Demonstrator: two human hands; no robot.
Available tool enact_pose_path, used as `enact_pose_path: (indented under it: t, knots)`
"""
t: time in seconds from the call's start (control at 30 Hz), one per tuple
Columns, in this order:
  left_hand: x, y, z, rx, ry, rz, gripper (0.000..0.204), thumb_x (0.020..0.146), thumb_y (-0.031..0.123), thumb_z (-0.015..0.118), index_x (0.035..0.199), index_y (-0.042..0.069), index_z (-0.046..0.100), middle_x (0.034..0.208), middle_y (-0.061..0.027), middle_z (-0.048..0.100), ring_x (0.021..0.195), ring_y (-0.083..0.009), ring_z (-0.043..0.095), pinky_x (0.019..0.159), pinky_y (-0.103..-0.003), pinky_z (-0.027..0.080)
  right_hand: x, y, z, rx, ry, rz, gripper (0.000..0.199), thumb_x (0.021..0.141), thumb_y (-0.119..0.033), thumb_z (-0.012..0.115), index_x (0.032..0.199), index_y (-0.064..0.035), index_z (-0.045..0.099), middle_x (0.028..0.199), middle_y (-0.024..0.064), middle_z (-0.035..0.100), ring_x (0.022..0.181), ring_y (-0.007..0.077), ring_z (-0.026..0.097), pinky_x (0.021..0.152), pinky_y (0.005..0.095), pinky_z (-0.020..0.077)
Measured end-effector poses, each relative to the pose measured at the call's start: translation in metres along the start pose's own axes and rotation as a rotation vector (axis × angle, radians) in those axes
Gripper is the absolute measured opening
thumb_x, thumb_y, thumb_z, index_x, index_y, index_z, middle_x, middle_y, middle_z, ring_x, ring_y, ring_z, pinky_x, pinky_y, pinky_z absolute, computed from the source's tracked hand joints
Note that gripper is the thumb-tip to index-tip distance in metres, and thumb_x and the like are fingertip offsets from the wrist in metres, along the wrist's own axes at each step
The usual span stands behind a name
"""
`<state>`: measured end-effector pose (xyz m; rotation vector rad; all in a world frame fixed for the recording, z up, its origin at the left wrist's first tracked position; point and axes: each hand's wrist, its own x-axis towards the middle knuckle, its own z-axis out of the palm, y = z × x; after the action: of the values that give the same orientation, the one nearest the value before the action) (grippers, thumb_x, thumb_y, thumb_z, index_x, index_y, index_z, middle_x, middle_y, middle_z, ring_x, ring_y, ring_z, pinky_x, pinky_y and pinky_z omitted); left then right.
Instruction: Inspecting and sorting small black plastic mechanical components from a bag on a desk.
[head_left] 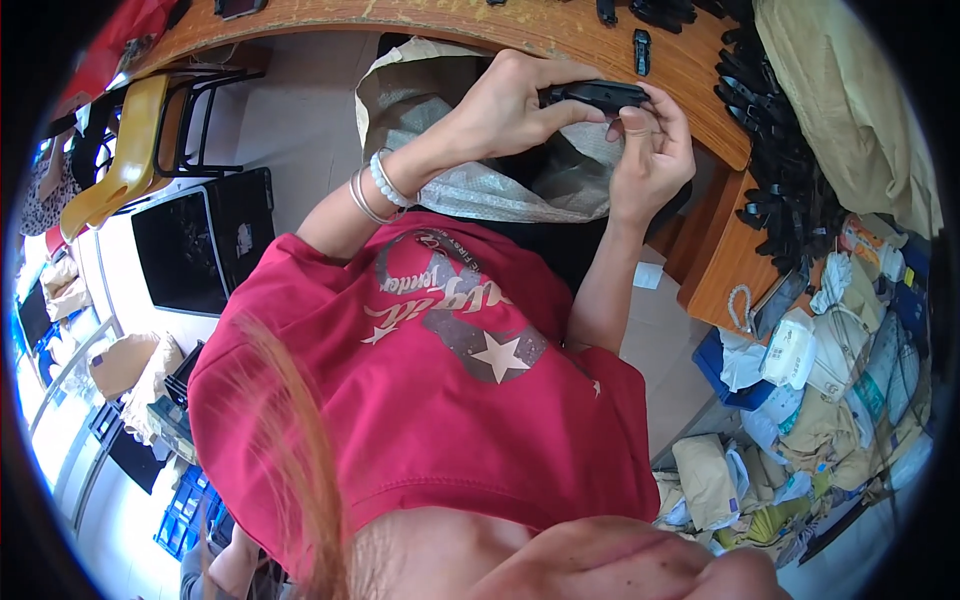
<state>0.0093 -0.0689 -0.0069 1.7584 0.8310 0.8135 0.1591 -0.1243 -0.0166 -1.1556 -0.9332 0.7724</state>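
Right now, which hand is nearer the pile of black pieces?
Right. The right hand is left of the pile, across a gap; the left hand is farther left, holding a black piece.

Both bare arms reach out ahead of the chest over there. The left forearm (400,178) slants inward, the left hand (512,108) pinching, thumb stretched toward the right. The right forearm (606,280) rises more steeply, the right hand (652,165) close by, fingers curled, thumb raised.
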Motion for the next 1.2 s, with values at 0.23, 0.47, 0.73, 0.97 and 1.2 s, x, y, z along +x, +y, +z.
enact_pose_path:
  t: [0.23, 0.47, 0.73, 0.97, 1.2]
  knots:
    - [-0.011, -0.023, -0.026, 0.223, -0.097, -0.015, 0.036, 0.082, 0.028, 0.072, 0.107, 0.002, 0.066, 0.072, -0.0077, 0.063, 0.056, -0.0114, 0.056, 0.052, -0.027, 0.047, 0.015, 0.010, -0.011, -0.124, -0.140, 0.115, 0.010, 0.084, 0.000, 0.067, 0.091, 0.0049, 0.063, 0.081, 0.0057, 0.063, 0.067, 0.0090, 0.059, 0.058, 0.0198, 0.0459]
    - [0.050, -0.042, -0.022, 0.536, -0.010, 0.330, 0.029, 0.083, 0.028, 0.068, 0.091, 0.000, 0.069, 0.087, -0.0138, 0.067, 0.083, -0.0288, 0.065, 0.075, -0.035, 0.051, 0.069, 0.030, -0.023, -0.986, 0.036, -0.396, 0.030, 0.080, -0.025, 0.073, 0.098, -0.0013, 0.067, 0.089, 0.0116, 0.062, 0.078, 0.0264, 0.062, 0.070, 0.0365, 0.0484]
    - [0.128, -0.059, 0.013, 0.981, 0.243, 0.115, 0.020, 0.082, 0.020, 0.061, 0.079, 0.001, 0.057, 0.072, -0.0177, 0.064, 0.065, -0.0300, 0.066, 0.053, -0.039, 0.051, 0.073, 0.025, -0.018, -1.038, -0.123, -0.255, 0.025, 0.082, -0.021, 0.069, 0.088, 0.0039, 0.067, 0.078, 0.0142, 0.066, 0.071, 0.0287, 0.065, 0.067, 0.0399, 0.0498]
    - [0.074, -0.035, 0.006, 0.831, 0.245, 0.132, 0.023, 0.079, 0.018, 0.064, 0.082, -0.001, 0.051, 0.068, -0.0190, 0.058, 0.066, -0.0348, 0.062, 0.057, -0.041, 0.049, 0.050, 0.016, -0.027, -0.154, 0.016, 0.103, 0.023, 0.094, -0.012, 0.054, 0.111, 0.0032, 0.060, 0.080, 0.0078, 0.064, 0.062, 0.0109, 0.062, 0.056, 0.0231, 0.0484]
    - [0.051, -0.034, -0.009, -0.583, -0.024, -0.377, 0.018, 0.095, 0.019, 0.056, 0.099, 0.002, 0.057, 0.072, -0.0039, 0.060, 0.060, -0.0095, 0.057, 0.055, -0.022, 0.047, 0.039, 0.006, -0.028, -0.162, -0.210, 0.138, 0.026, 0.090, -0.003, 0.059, 0.115, 0.0021, 0.062, 0.077, 0.0032, 0.059, 0.063, 0.0067, 0.052, 0.056, 0.0185, 0.0420]
